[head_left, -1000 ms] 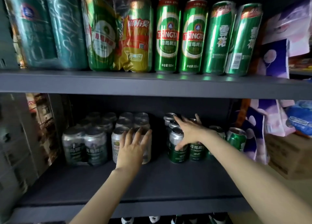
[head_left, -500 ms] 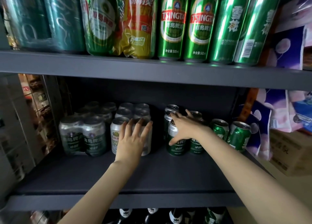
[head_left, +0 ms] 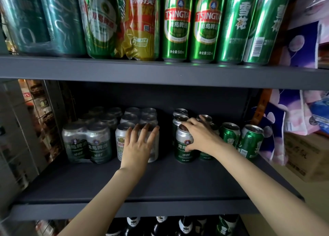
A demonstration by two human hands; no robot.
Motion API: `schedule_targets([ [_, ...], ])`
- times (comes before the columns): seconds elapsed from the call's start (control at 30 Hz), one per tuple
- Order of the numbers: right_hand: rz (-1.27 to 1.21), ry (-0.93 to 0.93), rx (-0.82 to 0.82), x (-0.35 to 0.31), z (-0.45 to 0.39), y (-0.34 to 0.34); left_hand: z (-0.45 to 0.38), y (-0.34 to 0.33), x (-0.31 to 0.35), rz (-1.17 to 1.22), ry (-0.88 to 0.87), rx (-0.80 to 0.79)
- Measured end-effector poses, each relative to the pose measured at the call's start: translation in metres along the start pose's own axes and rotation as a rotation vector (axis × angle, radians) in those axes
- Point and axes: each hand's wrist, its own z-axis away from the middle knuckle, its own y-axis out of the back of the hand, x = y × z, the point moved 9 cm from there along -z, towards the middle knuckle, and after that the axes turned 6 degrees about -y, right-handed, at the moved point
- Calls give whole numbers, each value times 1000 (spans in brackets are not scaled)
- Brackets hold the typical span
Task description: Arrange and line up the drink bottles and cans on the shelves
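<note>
On the middle shelf [head_left: 160, 182] my left hand [head_left: 138, 145] lies flat, fingers straight, against the front of a shrink-wrapped pack of silver cans [head_left: 122, 138]. My right hand [head_left: 201, 134] grips the top of a dark green and silver can [head_left: 183, 146] at the front of a short row of like cans [head_left: 179, 113]. Two bright green cans [head_left: 249, 141] stand to the right. A wrapped pack of silver-green cans [head_left: 87, 141] sits at the left. Tall green cans [head_left: 176, 24] line the upper shelf [head_left: 160, 72].
Bottle tops [head_left: 160, 223] show on the shelf below. Purple packages [head_left: 284, 122] and a cardboard box [head_left: 308, 154] crowd the right side. A wire rack [head_left: 35, 129] stands at the left. The front half of the middle shelf is bare dark board.
The view has tilted down and come closer. My right hand has closed its fingers round the front can's top. My left hand stays against the pack.
</note>
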Motion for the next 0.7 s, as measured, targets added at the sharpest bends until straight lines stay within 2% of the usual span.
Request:
schedule_targets([
  [0.13,-51,45,59,-8,-3,-2,0,0,0,1,-2,13],
  [0.4,114,45,133,-6,-9,-10,0,4,0,-1,-4,-10],
  [0.53,-28,41,139,16,1,1,-1,3,2,-3,8,-30],
  [0.6,-26,-22,97,47,3,8,-1,4,2,-3,8,-22],
  [0.7,24,-143,-117,93,1,-4,-1,2,2,0,12,-31],
])
